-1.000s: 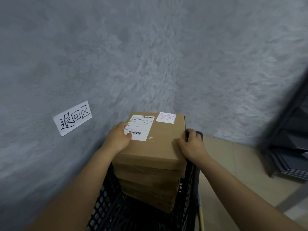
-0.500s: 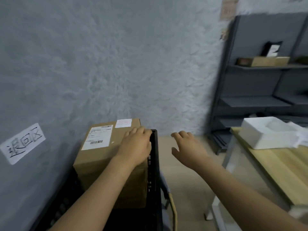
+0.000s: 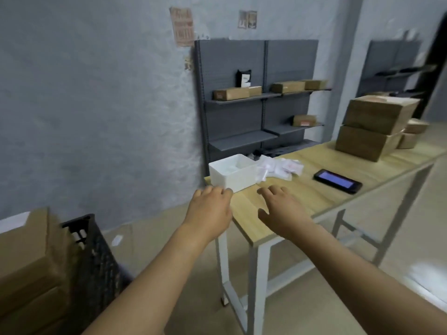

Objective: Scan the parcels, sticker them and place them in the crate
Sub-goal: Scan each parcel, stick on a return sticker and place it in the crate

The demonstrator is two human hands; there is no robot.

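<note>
Just two empty hands (image 3: 210, 209) (image 3: 281, 209), two stacked table parcels (image 3: 373, 128), one crate (image 3: 94, 252)

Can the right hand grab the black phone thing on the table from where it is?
Probably yes. The right hand is open and holds nothing, and only bare table lies between it and the scanner. The white box and stickers sit off to the side, so they don't block it.

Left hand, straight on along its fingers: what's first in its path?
Probably the white box: the left hand points at its near corner, fingertips close to it, hand open and holding nothing. Depth is unclear, so contact can't be told.
</note>
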